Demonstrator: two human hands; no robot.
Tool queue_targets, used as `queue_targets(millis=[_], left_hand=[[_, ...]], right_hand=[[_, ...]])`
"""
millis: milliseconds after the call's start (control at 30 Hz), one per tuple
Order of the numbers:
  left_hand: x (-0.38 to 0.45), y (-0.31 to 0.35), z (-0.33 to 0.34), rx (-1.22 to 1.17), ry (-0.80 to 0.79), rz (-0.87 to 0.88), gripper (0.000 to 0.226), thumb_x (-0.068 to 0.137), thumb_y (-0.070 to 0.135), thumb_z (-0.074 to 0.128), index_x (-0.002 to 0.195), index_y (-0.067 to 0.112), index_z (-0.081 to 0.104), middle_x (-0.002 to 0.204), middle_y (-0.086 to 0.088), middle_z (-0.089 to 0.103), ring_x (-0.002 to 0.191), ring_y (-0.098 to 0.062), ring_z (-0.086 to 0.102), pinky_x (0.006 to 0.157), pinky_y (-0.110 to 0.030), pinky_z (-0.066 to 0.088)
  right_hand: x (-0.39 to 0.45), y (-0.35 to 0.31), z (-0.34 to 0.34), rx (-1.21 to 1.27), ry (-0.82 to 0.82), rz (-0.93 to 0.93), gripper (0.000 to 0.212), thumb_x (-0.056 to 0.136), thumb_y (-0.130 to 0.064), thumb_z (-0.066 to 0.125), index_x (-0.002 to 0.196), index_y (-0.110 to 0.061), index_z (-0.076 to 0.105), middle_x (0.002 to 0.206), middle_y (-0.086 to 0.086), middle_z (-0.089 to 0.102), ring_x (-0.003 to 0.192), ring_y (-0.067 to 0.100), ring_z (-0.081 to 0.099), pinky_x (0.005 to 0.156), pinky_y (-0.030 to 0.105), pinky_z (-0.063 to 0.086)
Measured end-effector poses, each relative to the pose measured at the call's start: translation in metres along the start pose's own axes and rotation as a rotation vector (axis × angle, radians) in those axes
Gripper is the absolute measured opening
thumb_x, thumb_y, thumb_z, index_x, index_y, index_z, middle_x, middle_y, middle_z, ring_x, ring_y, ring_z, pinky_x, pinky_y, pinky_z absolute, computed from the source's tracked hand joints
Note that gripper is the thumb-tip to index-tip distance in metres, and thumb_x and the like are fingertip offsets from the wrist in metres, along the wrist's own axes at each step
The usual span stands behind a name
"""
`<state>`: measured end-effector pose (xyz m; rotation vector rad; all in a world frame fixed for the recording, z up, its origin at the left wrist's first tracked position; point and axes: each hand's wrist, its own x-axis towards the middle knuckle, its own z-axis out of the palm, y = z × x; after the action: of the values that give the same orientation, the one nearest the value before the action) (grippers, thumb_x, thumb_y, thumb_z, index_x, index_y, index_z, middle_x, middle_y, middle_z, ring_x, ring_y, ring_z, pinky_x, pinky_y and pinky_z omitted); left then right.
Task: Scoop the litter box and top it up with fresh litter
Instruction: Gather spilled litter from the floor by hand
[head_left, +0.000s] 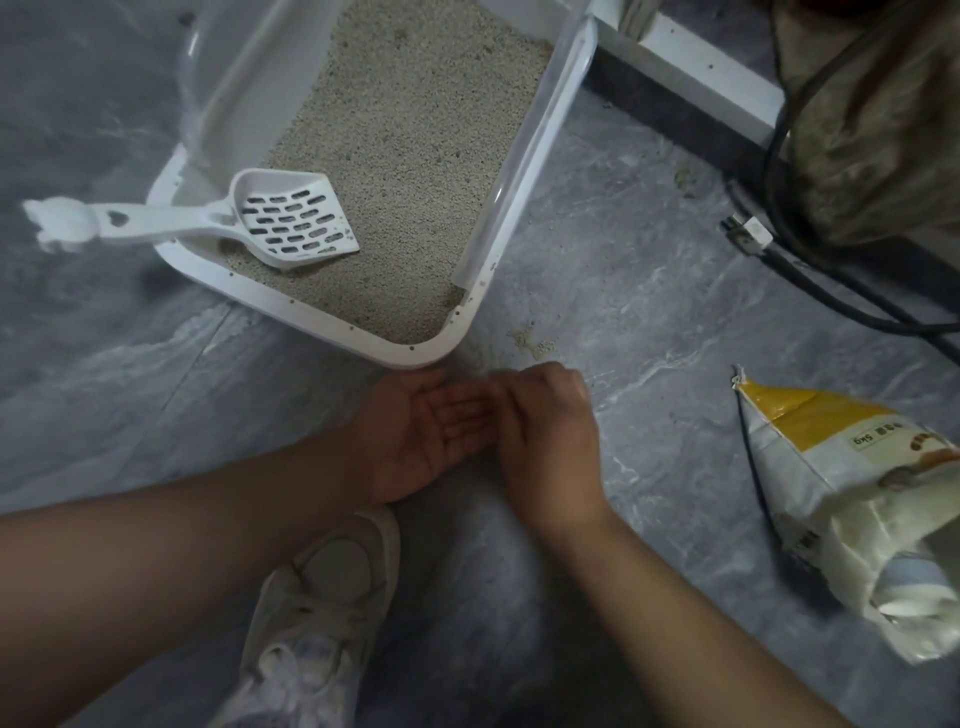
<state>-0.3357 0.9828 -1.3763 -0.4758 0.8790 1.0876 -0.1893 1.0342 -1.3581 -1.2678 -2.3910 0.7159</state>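
Observation:
A white litter box full of beige litter stands on the grey floor. A white slotted scoop lies in it, its handle sticking out over the left rim. A white and yellow litter bag lies on the floor at the right. My left hand rests palm up on the floor just below the box's near corner, fingers apart. My right hand is palm down, its fingers curled over the left hand's fingertips. A small patch of spilled litter lies on the floor just above my right hand.
My beige sneaker is planted below my hands. Black cables and a plug lie at the right beside a white frame and a brownish cloth-covered thing. More loose grains dot the floor near the cables.

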Motion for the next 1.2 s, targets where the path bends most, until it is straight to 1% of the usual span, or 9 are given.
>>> queue_targets(millis=[100, 200, 300, 500, 633, 867, 1000, 1100, 1200], left_hand=[[0.001, 0.001, -0.003, -0.021, 0.031, 0.005, 0.050, 0.102, 0.026, 0.040, 0.108, -0.015, 0.069, 0.119, -0.031, 0.067, 0.104, -0.039, 0.071, 0.088, -0.051, 0.057], [0.001, 0.002, -0.006, -0.035, 0.033, 0.015, 0.051, 0.102, 0.026, 0.041, 0.102, -0.015, 0.071, 0.120, -0.033, 0.066, 0.102, -0.042, 0.071, 0.087, -0.052, 0.057], [0.001, 0.003, -0.008, -0.035, 0.042, 0.018, 0.049, 0.101, 0.025, 0.042, 0.106, -0.016, 0.069, 0.119, -0.034, 0.066, 0.105, -0.042, 0.069, 0.086, -0.053, 0.057], [-0.001, 0.002, -0.009, -0.026, 0.034, 0.021, 0.050, 0.100, 0.026, 0.043, 0.096, -0.015, 0.073, 0.116, -0.034, 0.067, 0.099, -0.040, 0.073, 0.090, -0.051, 0.056], [-0.001, 0.003, -0.008, -0.027, 0.018, 0.014, 0.051, 0.101, 0.027, 0.043, 0.094, -0.013, 0.074, 0.116, -0.033, 0.067, 0.107, -0.039, 0.069, 0.095, -0.050, 0.055], [-0.002, 0.003, -0.006, -0.024, 0.020, 0.011, 0.051, 0.102, 0.026, 0.043, 0.100, -0.015, 0.072, 0.117, -0.034, 0.067, 0.107, -0.042, 0.068, 0.089, -0.052, 0.056], [-0.003, 0.003, -0.007, -0.017, 0.014, 0.008, 0.051, 0.102, 0.027, 0.043, 0.100, -0.015, 0.072, 0.118, -0.034, 0.066, 0.109, -0.042, 0.068, 0.092, -0.052, 0.055], [-0.003, 0.003, -0.006, -0.013, 0.021, 0.012, 0.050, 0.102, 0.027, 0.043, 0.104, -0.015, 0.070, 0.118, -0.034, 0.066, 0.108, -0.043, 0.068, 0.094, -0.051, 0.055], [-0.003, 0.004, -0.004, -0.024, 0.008, 0.007, 0.052, 0.102, 0.026, 0.042, 0.096, -0.016, 0.073, 0.117, -0.035, 0.066, 0.107, -0.043, 0.068, 0.089, -0.054, 0.055]], right_hand=[[0.021, 0.017, 0.002, -0.270, -0.072, 0.071, 0.037, 0.090, -0.011, 0.058, 0.126, -0.017, 0.065, 0.090, 0.011, 0.055, 0.083, 0.034, 0.052, 0.075, 0.043, 0.050], [0.035, 0.021, 0.008, -0.490, -0.319, 0.049, 0.059, 0.092, -0.019, 0.051, 0.149, -0.030, 0.039, 0.107, 0.010, 0.050, 0.097, 0.033, 0.049, 0.084, 0.041, 0.044], [0.045, 0.021, 0.014, -0.551, -0.422, 0.086, 0.064, 0.096, -0.024, 0.045, 0.156, -0.031, 0.024, 0.119, 0.011, 0.046, 0.108, 0.033, 0.046, 0.093, 0.041, 0.039], [0.041, 0.026, 0.015, -0.554, -0.315, 0.096, 0.052, 0.097, -0.027, 0.049, 0.148, -0.025, 0.041, 0.109, 0.011, 0.053, 0.099, 0.033, 0.051, 0.086, 0.042, 0.042], [0.029, 0.037, 0.002, -0.456, -0.198, 0.108, 0.047, 0.100, -0.034, 0.042, 0.142, -0.017, 0.052, 0.101, 0.013, 0.056, 0.093, 0.033, 0.053, 0.083, 0.043, 0.044], [0.017, 0.046, 0.013, -0.453, -0.265, 0.165, 0.049, 0.101, -0.036, 0.045, 0.146, -0.014, 0.049, 0.104, 0.014, 0.057, 0.096, 0.033, 0.053, 0.085, 0.044, 0.044], [0.026, 0.046, 0.010, -0.380, -0.169, 0.197, 0.046, 0.101, -0.038, 0.048, 0.140, -0.015, 0.055, 0.105, 0.012, 0.056, 0.099, 0.032, 0.051, 0.087, 0.043, 0.044], [0.031, 0.052, 0.008, -0.339, -0.120, 0.310, 0.055, 0.098, -0.049, 0.051, 0.144, -0.018, 0.052, 0.111, 0.010, 0.054, 0.105, 0.029, 0.047, 0.095, 0.042, 0.041], [0.035, 0.054, 0.014, -0.292, -0.122, 0.311, 0.060, 0.094, -0.056, 0.056, 0.143, -0.021, 0.054, 0.109, 0.007, 0.053, 0.104, 0.027, 0.046, 0.095, 0.041, 0.041]])
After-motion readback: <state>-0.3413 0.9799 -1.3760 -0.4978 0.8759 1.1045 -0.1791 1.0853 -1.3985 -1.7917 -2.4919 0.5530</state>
